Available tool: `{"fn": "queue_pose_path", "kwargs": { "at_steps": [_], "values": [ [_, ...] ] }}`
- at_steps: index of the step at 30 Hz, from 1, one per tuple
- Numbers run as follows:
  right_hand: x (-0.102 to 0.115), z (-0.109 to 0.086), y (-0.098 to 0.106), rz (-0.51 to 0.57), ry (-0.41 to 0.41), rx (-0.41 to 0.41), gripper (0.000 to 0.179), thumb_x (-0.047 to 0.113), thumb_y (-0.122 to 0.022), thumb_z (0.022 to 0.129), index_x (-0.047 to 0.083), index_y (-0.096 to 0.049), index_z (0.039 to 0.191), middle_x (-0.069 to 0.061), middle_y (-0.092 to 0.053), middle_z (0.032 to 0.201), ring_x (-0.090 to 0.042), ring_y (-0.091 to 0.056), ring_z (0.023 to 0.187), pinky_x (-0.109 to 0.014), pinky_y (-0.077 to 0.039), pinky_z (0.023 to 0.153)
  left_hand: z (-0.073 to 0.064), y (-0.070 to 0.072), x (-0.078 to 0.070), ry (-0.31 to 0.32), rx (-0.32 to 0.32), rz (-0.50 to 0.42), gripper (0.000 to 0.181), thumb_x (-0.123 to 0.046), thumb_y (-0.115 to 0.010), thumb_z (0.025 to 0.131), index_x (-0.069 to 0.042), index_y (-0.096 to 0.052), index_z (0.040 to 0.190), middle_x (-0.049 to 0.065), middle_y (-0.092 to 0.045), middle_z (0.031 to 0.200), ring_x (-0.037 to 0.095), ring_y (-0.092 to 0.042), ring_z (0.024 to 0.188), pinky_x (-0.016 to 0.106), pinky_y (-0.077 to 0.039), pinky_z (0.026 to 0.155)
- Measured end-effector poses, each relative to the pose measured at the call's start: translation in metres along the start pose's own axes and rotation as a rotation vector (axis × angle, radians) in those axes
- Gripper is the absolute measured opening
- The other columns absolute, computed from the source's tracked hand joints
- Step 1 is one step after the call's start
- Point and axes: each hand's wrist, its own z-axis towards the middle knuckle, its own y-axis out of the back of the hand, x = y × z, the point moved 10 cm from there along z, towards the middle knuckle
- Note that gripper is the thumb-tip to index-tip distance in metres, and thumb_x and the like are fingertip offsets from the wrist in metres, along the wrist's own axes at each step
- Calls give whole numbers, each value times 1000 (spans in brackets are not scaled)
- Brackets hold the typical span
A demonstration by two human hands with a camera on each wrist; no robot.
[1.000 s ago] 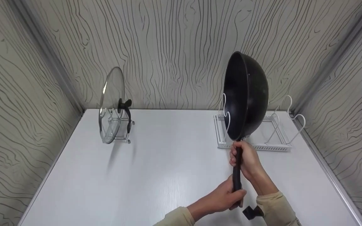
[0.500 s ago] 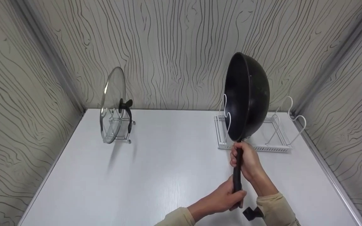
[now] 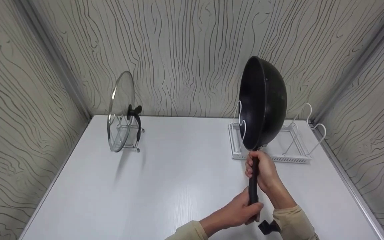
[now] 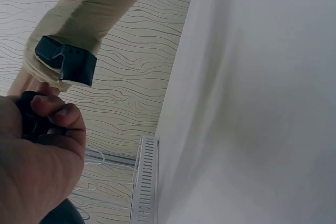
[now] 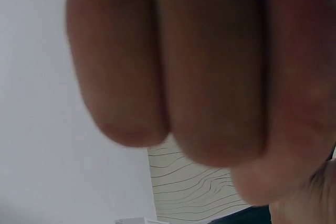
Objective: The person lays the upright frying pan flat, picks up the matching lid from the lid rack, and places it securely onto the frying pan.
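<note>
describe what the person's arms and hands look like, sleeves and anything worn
The person wears wrinkled beige fabric sleeves. The left hand and right hand wear no gloves. A small, dark, angular block sits at the right sleeve's end.

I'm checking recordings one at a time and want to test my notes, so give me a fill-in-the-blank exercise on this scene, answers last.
1. The left hand grips the free end of the black pan's ____.
2. The hand nearer the bowl is the person's ____ one.
3. On a small wire stand, a see-through ____ with a black knob stands on edge.
4. The larger rack is coloured ____.

Missing words: handle; right; lid; white.
</note>
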Motion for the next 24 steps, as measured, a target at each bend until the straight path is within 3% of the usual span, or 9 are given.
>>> {"fn": "queue_pose_path", "kwargs": {
  "at_steps": [19,24],
  "values": [
    [15,-1,-4,18,26,10,27,16,-33,105,12,-42,79,4,-42,65,-9,-39,50,-21,-34,46,-2,-2,-25,-25,-7,-54,8,-16,-48,98,-14,-45,106,-8,-56,64,0,-43,44,16,-34,44],
    [22,-4,-6,35,39,20,29,14,-32,104,12,-42,77,3,-41,64,-9,-38,49,-21,-33,45,-2,-3,-32,-23,-5,-38,10,-16,-48,98,-17,-43,107,-8,-56,64,0,-43,45,16,-35,44]
  ]
}}
